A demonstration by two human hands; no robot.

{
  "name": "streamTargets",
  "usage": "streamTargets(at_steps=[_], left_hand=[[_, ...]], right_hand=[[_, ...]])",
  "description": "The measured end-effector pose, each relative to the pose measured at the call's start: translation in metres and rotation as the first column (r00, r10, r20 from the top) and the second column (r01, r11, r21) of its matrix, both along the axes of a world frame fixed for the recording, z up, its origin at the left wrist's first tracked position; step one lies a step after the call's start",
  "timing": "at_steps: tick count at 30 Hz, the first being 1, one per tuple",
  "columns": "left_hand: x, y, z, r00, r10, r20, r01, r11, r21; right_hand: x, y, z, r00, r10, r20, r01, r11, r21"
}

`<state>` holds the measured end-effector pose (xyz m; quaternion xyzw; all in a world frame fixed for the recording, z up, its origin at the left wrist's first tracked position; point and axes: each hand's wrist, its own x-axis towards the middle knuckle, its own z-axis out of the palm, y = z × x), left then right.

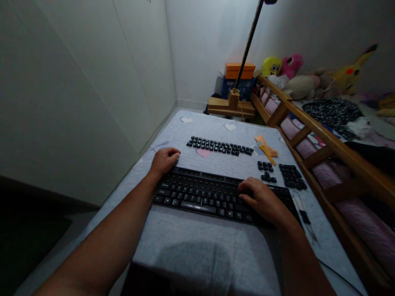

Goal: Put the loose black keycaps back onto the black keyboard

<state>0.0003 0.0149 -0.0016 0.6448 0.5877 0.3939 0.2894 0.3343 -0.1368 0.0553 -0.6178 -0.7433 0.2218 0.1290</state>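
A black keyboard (200, 193) lies across the cloth-covered table, its lower rows bearing keycaps while the upper rows look bare. At its upper left corner rests my left hand (164, 160), fingers curled together; whatever they may hold is hidden. Over the right part of the keyboard is my right hand (257, 195), thumb and forefinger bent towards the keys, and what lies between them is too small to tell. Behind the keyboard, loose black keycaps (219, 146) are laid out in rows. More keycaps (291, 176) sit in groups at the right.
A yellow-handled tool (268, 154) lies on an orange cloth (271, 151). Right of the keyboard is a wire-ended tool (304, 216). A wooden bed rail (308, 123) runs along the table's right side. Beyond the far edge stands a wooden lamp base (231, 107).
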Motion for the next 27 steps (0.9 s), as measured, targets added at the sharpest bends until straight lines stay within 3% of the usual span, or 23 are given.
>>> streamTargets(at_steps=[27], left_hand=[[0.0017,-0.0028,0.0044,1.000,-0.020,0.007,0.020,1.000,-0.015]], right_hand=[[-0.0044,-0.0009,0.0012,0.999,-0.012,0.035,0.012,1.000,-0.007]])
